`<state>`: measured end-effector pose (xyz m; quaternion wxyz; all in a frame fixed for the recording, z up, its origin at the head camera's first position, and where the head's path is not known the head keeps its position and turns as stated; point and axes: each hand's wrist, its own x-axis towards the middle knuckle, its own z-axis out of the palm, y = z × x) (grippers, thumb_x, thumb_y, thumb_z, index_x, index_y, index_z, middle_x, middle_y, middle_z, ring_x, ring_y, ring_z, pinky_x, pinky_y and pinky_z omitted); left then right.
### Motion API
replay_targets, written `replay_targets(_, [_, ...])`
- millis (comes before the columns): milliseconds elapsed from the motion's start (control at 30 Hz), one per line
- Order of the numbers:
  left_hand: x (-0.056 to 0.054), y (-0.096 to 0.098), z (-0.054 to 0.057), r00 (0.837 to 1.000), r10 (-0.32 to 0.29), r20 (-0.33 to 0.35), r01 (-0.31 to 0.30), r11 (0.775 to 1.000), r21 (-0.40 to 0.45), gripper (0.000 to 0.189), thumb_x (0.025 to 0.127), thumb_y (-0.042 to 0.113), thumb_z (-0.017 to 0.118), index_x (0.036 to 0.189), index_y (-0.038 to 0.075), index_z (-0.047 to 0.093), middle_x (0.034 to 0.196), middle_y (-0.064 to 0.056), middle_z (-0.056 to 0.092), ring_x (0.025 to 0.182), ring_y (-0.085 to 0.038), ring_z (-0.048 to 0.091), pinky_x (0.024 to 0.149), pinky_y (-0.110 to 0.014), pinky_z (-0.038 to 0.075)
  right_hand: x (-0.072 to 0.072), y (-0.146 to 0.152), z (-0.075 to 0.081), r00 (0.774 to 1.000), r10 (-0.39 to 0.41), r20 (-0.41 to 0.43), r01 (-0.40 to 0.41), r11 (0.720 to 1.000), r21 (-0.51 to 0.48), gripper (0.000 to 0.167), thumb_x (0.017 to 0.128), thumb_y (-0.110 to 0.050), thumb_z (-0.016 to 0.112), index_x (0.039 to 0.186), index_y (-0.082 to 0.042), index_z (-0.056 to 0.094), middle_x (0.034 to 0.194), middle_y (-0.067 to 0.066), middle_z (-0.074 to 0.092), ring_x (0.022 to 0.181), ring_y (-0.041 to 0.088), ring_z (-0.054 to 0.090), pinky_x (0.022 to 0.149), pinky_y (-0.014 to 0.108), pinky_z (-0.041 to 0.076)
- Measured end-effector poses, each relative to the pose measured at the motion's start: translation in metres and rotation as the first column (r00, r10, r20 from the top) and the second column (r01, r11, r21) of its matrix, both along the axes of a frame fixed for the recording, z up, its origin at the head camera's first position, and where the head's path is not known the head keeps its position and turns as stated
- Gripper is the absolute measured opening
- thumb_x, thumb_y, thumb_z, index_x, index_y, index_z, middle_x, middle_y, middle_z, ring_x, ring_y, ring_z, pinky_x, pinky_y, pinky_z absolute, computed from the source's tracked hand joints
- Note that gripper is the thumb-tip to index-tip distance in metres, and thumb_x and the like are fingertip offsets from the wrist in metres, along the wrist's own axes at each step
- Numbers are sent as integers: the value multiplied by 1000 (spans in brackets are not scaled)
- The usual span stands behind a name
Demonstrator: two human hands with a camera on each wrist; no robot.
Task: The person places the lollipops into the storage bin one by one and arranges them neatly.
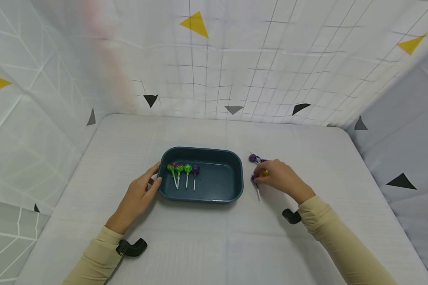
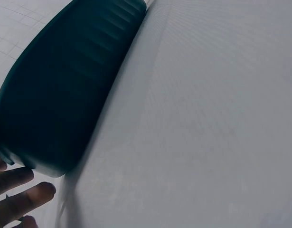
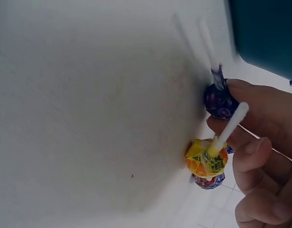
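Observation:
My right hand [image 1: 283, 178] pinches a purple-wrapped lollipop [image 3: 219, 102] at its head between thumb and index finger, just right of the tray. Its white stick points toward the front in the head view. Close by the curled fingers, a yellow-wrapped lollipop [image 3: 202, 159] shows its stick toward the hand. My left hand [image 1: 137, 198] rests at the left end of a dark teal tray [image 1: 219, 178], its fingers fairly straight along the outer wall. Inside the tray, two green-and-red lollipops [image 1: 179, 168], a green lollipop [image 1: 187, 168] and a purple lollipop [image 1: 196, 170] lie side by side.
Past the right hand lies another purple lollipop [image 1: 252, 158], with more wrappers partly hidden by the fingers. A white cloth covers the table [image 1: 199, 241]. Patterned curtains [image 1: 235, 59] hang behind and at both sides.

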<state>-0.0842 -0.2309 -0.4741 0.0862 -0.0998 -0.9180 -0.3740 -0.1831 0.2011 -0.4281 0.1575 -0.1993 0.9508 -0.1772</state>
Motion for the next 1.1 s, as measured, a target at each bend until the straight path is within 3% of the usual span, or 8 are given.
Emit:
replay_targets(700, [0, 0, 0, 1000, -5, -5, 5, 1000, -5, 52, 110, 28, 51, 159, 12, 43, 127, -15, 70, 79, -13, 61, 68, -29, 49, 3, -3, 1, 1000, 12, -3, -12, 1000, -10, 18, 92, -21, 80, 106, -11, 81, 102, 4, 78, 93, 20, 69, 79, 38, 58])
replay_targets(1100, [1, 0, -1, 1000, -8, -9, 8, 1000, -5, 52, 110, 28, 50, 159, 12, 42, 128, -16, 70, 81, -14, 61, 68, -29, 49, 2, -4, 2, 1000, 25, -18, -25, 1000, -14, 18, 92, -21, 80, 105, -10, 81, 102, 5, 79, 92, 19, 70, 74, 34, 58])
